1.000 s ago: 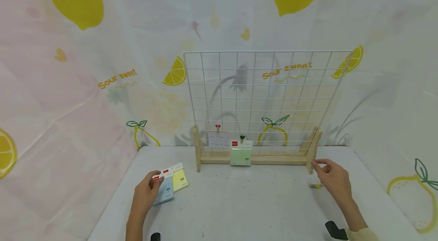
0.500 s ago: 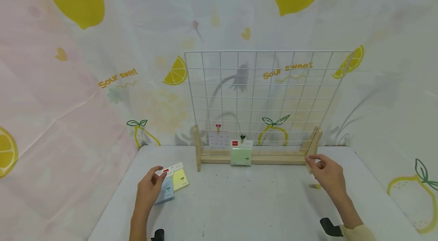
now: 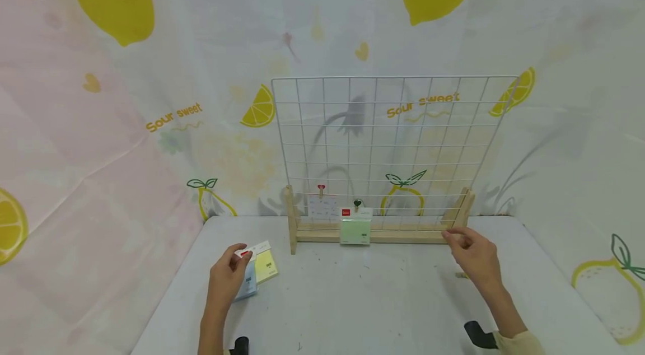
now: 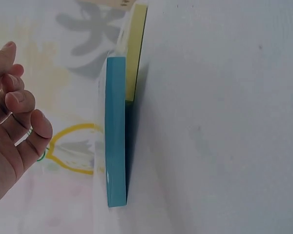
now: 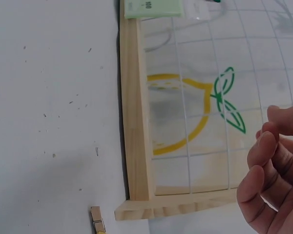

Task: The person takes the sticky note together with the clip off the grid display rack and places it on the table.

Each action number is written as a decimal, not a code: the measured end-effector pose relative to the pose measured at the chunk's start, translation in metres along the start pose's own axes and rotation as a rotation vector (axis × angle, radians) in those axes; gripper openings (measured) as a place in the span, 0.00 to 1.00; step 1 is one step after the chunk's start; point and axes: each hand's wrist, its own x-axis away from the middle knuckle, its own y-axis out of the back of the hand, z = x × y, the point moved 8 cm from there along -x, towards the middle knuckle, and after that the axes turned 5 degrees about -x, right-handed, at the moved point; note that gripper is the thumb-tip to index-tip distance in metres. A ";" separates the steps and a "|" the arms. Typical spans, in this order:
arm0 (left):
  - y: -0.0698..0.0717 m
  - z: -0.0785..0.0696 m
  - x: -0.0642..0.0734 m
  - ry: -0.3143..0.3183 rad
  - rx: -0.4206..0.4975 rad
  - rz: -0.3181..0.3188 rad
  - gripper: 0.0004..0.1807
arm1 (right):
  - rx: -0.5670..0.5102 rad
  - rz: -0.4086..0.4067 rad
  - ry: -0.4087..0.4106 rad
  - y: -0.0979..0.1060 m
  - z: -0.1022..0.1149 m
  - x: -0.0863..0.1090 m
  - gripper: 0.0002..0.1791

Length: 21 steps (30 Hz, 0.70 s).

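My left hand hovers over the blue sticky note pad, which lies on the table and overlaps a yellow sticky note pad. In the left wrist view the hand's fingers are loosely bent, holding nothing, to the left of the blue pad. My right hand hangs in front of the right end of the rack's wooden base. Its fingers are relaxed with nothing between them. Partly hidden below it lies a small wooden clip with a yellow part.
A white wire grid rack stands at the back of the table. On it hang a green sticky note pad under a dark heart clip and a patterned paper under a red heart clip.
My left hand has shifted slightly right over the blue pad. The right hand has moved left along the rack's base, now covering more of the small clip.
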 end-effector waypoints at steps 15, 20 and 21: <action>-0.014 -0.015 0.000 -0.051 0.057 -0.029 0.15 | -0.073 -0.011 0.043 -0.005 0.013 -0.002 0.09; -0.017 -0.017 0.000 -0.056 0.073 -0.017 0.15 | -0.084 -0.010 0.039 -0.007 0.014 -0.003 0.09; -0.018 -0.018 -0.001 -0.061 0.075 -0.015 0.15 | -0.087 -0.009 0.040 -0.007 0.015 -0.003 0.09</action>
